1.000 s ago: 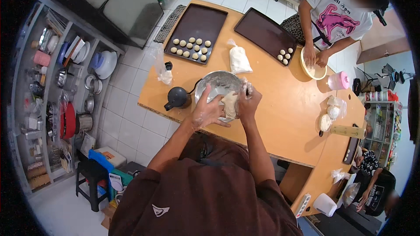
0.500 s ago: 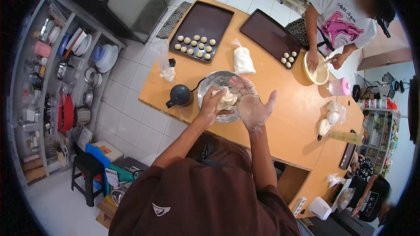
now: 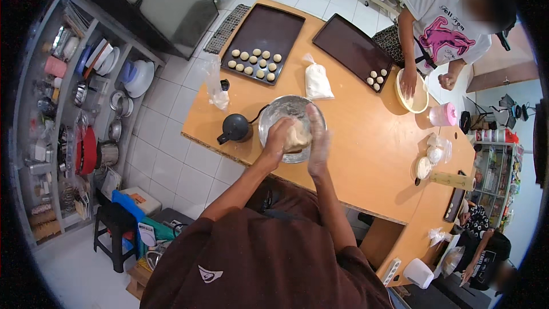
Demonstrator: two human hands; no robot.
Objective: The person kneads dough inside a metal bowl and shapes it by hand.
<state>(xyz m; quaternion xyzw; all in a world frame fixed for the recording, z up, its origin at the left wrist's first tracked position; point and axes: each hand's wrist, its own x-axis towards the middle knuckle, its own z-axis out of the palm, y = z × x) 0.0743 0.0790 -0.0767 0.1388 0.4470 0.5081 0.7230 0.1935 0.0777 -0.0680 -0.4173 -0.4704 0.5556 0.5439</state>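
L hand (image 3: 278,141): fingers curled, palm down | R hand (image 3: 318,137): open, flat, blurred | both forearms extended fwd

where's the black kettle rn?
Head view: the black kettle stands on the wooden table near its left edge, just left of the metal bowl and the left hand.

- A large wooden table (image 3: 372,154) with an orange-brown top filled the middle of the room.
- The floor (image 3: 171,154) was laid with pale square tiles.
- Open metal shelving (image 3: 68,109) along the left side was crowded with pots, lids and bowls.
- A dark cabinet (image 3: 166,0) with a glossy front stood near the table's far corner.
- A small dark stool (image 3: 111,234) sat below the shelving.
- More shelves (image 3: 492,177) with jars lined the right side.
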